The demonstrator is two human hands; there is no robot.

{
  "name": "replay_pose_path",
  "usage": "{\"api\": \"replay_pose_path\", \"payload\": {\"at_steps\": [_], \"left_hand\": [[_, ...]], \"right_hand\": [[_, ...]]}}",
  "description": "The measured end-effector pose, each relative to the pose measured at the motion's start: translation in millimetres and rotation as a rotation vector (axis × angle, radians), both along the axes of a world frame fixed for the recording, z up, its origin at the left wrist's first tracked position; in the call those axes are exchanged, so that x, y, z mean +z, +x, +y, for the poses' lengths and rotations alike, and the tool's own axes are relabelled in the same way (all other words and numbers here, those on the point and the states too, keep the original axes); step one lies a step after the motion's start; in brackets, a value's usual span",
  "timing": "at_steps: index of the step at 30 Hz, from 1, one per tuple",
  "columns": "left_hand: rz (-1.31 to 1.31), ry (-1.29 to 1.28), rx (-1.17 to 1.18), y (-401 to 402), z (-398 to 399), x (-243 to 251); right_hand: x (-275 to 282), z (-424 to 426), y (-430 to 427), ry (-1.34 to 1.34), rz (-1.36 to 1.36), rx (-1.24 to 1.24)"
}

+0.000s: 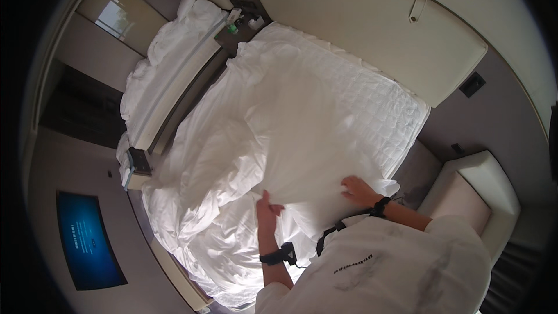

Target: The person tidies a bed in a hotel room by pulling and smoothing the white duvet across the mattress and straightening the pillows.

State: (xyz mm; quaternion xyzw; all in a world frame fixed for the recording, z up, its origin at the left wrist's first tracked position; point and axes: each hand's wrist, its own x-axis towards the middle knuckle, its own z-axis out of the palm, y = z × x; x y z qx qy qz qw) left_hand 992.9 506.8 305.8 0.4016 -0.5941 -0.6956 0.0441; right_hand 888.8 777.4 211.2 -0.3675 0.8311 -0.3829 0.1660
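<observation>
A large white bed sheet or duvet cover (301,139) stretches from my hands toward the far end of the bed, its middle blurred. My left hand (267,211) grips the near part of the fabric between thumb and fingers. To the right, my right hand (359,189) has its fingers curled on the same cloth, close to the mattress side. Rumpled white bedding (209,209) lies in heaps left of and below my left hand. Under the cloth, a quilted white mattress pad (383,113) shows along the right side of the bed.
A padded cream headboard panel (348,22) lines the wall. Beyond a narrow gap stands a second bed (174,87) with bunched bedding. Small items sit on a dark nightstand (239,37). A pale armchair (462,196) is at right; a lit television (89,240) hangs at left.
</observation>
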Motion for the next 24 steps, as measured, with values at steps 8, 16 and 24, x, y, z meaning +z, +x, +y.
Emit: {"api": "replay_pose_path", "payload": {"at_steps": [8, 16, 24], "left_hand": [[0.298, 0.224, 0.306, -38, 2, 24], [0.253, -0.481, -0.117, -62, 75, 38], [0.307, -0.802, -0.43, -48, 107, 48]], "right_hand": [[11, -58, 46, -0.036, -0.253, 0.655], [-93, -97, -1, 0.058, 0.047, 0.141], [-117, -75, -90, 0.332, -0.173, -0.399]]}}
